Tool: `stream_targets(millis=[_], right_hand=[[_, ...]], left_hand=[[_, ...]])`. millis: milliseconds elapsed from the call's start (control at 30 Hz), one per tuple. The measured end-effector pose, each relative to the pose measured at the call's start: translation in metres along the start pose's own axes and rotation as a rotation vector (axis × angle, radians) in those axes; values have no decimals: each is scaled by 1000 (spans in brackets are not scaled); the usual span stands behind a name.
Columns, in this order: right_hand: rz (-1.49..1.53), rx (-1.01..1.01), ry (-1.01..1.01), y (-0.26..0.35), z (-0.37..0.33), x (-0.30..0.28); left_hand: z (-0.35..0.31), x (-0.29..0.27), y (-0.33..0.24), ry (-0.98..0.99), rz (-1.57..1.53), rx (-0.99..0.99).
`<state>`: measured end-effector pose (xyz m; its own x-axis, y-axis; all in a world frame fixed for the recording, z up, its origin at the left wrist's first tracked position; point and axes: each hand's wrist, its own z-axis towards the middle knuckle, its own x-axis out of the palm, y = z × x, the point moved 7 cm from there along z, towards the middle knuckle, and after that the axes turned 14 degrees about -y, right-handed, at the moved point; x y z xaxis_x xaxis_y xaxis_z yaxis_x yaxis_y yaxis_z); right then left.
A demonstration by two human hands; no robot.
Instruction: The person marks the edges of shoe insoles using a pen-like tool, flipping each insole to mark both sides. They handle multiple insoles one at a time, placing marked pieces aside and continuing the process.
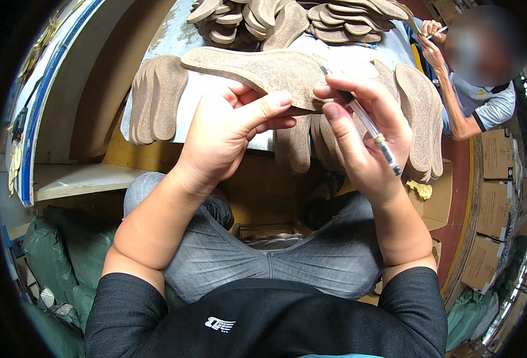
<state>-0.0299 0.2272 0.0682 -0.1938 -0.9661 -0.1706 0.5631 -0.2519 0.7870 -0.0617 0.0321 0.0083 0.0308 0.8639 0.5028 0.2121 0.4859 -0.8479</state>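
A brown, speckled shoe insole is raised in front of me over the table's near edge, lying crosswise. My left hand is closed on its near edge, thumb on top and fingers beneath. A clear pen with a dark grip rests in my right hand, its tip toward the insole and its back end toward me. The right fingertips are close to the insole's right part; whether they touch it I cannot tell. Behind and under my hands, more insoles jut over the table edge.
Stacked insoles stand at the table's left, others at its right. Heaped insoles cover the back of the white tabletop. A co-worker at right holds a pen. Cartons line the right; green sacks lie lower left.
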Motion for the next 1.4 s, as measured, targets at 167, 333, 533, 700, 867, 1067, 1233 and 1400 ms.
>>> stream_targets(millis=[167, 333, 533, 700, 867, 1067, 1233, 1400], right_hand=[[36, 55, -45, -6, -1, 3], [141, 161, -50, -6, -4, 2], [112, 83, 77, -2, -9, 2], [98, 35, 1, -5, -6, 3], [109, 62, -36, -7, -6, 4], [105, 88, -39, -9, -7, 3], [41, 136, -28, -8, -7, 2], [23, 98, -31, -8, -6, 3]], left_hand=[[0, 1, 3, 0, 69, 13], [0, -1, 5, -4, 83, 25], [3, -2, 3, -8, -27, -21], [3, -2, 5, 1, -36, -72], [3, -4, 5, 13, -23, -64], [1, -1, 4, 10, -20, -44], [0, -3, 5, 0, 24, -20], [0, -2, 4, -5, 35, -15]])
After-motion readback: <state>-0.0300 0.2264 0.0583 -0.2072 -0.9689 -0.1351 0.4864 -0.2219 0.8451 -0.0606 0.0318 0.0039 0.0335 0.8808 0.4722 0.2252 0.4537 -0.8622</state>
